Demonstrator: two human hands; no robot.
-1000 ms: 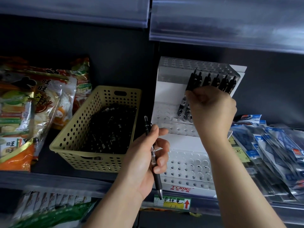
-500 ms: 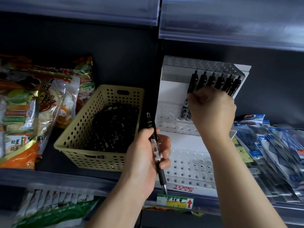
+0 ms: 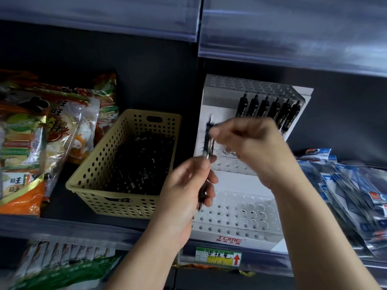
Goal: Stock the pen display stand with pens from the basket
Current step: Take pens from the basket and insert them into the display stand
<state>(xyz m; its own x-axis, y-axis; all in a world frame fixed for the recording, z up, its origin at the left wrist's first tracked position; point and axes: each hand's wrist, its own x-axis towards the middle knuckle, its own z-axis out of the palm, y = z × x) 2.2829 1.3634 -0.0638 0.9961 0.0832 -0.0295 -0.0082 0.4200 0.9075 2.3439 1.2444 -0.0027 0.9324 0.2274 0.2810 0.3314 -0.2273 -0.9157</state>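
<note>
Black pen [image 3: 208,141] upright before perforated white stand [image 3: 243,212].
My left hand [image 3: 186,191] grips its barrel; my right hand [image 3: 249,143], down from 1 o'clock, pinches its top.

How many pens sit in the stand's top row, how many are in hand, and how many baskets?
Top-row pens on the stand: 6
Pen held by left hand and right hand: 1
Basket: 1
Total: 8

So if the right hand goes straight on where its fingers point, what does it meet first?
The pen held upright by the left hand; blur hides whether the right hand touches it.
</note>
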